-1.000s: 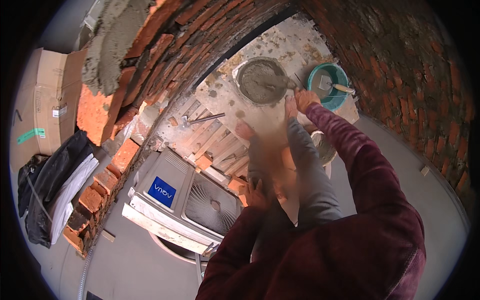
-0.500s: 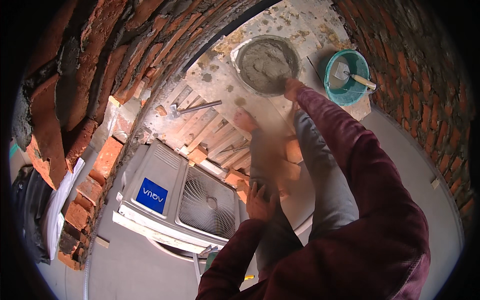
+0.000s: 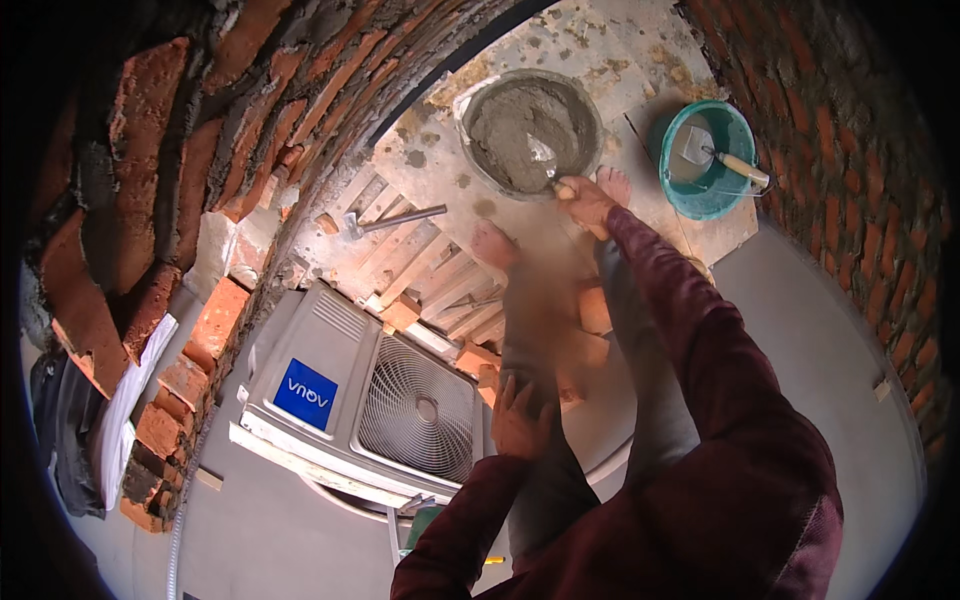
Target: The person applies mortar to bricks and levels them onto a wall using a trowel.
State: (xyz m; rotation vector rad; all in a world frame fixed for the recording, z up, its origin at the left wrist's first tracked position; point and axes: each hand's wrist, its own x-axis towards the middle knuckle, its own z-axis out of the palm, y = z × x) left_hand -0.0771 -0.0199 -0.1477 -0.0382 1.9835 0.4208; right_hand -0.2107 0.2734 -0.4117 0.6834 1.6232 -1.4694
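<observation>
My right hand [image 3: 590, 204] is closed round the wooden handle of a trowel [image 3: 542, 152]. Its metal blade, partly smeared grey, shows against the wet mortar [image 3: 507, 130] inside a round tub [image 3: 470, 158]. The hand itself is just outside the near rim. Lower down, my left hand [image 3: 522, 420] rests on my left leg near the knee, fingers spread and holding nothing. Right of the tub stands a teal bucket [image 3: 742, 135], with a second, wooden-handled trowel [image 3: 738, 168] lying in it and its handle over the rim.
Brick walls rise at the left [image 3: 150, 150] and right [image 3: 850, 180]. A hammer [image 3: 395, 220] lies on wooden slats [image 3: 410, 262]. Below them is a fan unit [image 3: 415, 405]. Loose bricks [image 3: 595, 312] lie by my legs, and my bare feet [image 3: 495, 243] are near the tub.
My right hand has drawn back slightly toward me, and the trowel blade has come into sight above the mortar. My left hand stays on the leg.
</observation>
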